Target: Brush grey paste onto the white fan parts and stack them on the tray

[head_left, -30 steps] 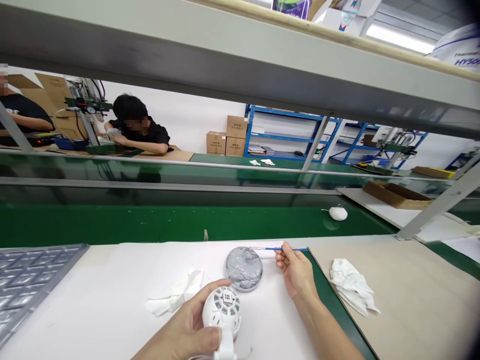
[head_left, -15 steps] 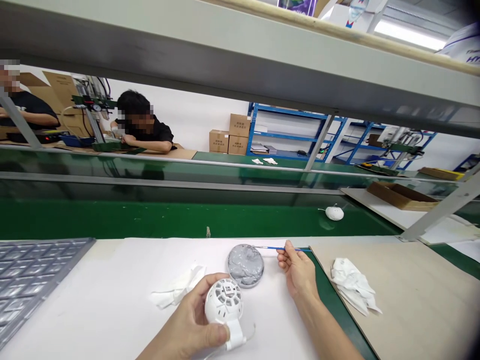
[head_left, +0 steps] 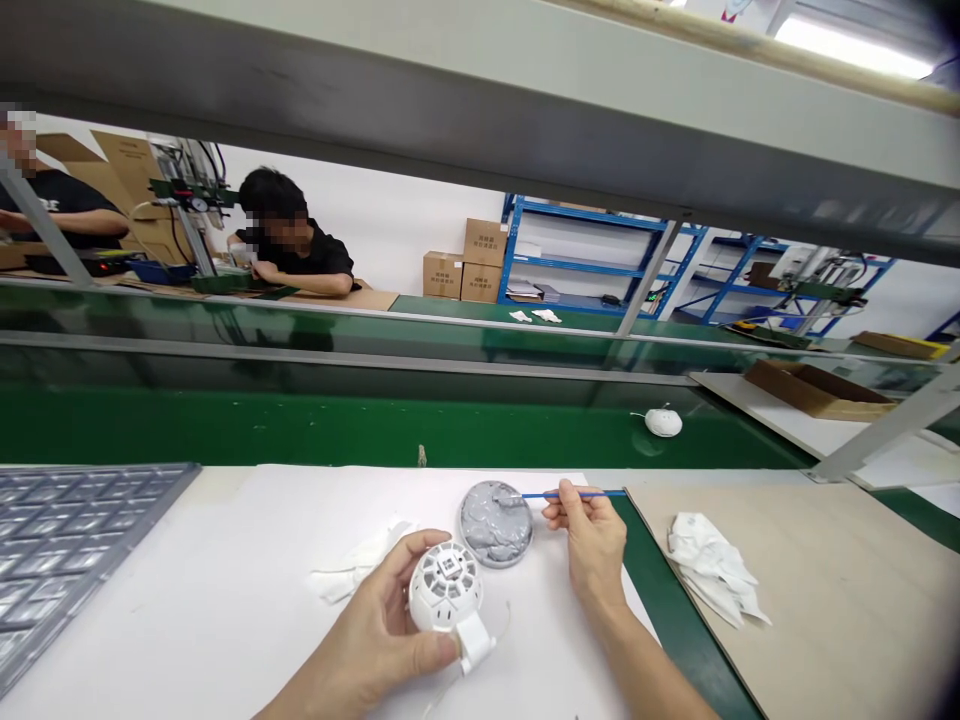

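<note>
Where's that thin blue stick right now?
In the head view, just right of centre: the right hand holds the thin blue stick, its tip at the grey paste.

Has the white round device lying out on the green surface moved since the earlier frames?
Yes. The white round device has shifted left in the view, farther from the slanted metal post on its right.

The white paper (head_left: 187, 620) is brightly lit, the ceiling light (head_left: 853, 45) is blown out, the shelf underside (head_left: 450, 135) is shadowed, and the upper right corner is blackened.
</note>
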A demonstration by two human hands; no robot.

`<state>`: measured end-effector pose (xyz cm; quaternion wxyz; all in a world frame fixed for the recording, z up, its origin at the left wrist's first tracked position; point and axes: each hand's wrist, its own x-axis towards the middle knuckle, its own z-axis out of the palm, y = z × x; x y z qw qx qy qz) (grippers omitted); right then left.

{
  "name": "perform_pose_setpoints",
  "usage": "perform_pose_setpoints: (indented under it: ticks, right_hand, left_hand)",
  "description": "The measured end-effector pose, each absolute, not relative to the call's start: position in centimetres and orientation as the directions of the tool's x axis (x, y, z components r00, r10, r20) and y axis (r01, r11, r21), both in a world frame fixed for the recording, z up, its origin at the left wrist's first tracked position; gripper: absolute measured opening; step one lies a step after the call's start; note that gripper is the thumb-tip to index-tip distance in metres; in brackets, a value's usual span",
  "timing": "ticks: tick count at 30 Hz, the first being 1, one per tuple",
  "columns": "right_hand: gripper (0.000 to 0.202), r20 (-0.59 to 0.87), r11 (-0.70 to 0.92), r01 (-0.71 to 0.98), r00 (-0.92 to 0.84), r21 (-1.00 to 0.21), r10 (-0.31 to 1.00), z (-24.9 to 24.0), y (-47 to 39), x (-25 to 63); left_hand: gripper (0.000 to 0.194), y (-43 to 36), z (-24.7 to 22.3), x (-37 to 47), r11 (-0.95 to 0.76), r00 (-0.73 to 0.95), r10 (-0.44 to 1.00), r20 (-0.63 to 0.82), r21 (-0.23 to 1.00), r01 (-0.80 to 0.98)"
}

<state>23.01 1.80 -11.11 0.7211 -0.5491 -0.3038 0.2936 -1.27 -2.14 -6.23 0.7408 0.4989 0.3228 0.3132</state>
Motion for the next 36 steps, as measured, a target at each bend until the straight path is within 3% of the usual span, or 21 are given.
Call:
perform_pose_setpoints:
  ticks: [10,18,25,36]
  right_hand:
    - [0.036,0.206,0.333,-0.045,0.707,-0.942,0.677,-10.7,2.1,22.5]
    - [0.038,-0.074,0.297,-0.435,0.657,-0.85,0.75,-9.6,1.5,22.6]
    - [0.028,-0.158,0.216,-0.579,0.526,-0.786,0.836,-6.6,-0.7,20.7]
    - [0.028,-0.128,0.081,-0.508,0.364,-0.858,0.923,-5.8,-4.3,18.0]
  left_hand:
    - [0.074,-2.3,-6.4,-1.4,0.315,0.569,0.807,-0.161,0.931,-0.183]
    - [0.067,-2.1,-6.8,-1.4,0.229,0.497,0.859,-0.124,0.961,-0.157]
    - [0.064,-1.7,-6.8,-1.4,0.201,0.486,0.865,-0.125,0.974,-0.107]
    - [0.065,-1.9,-7.2,-1.3,0.152,0.474,0.878,-0.067,0.978,-0.143]
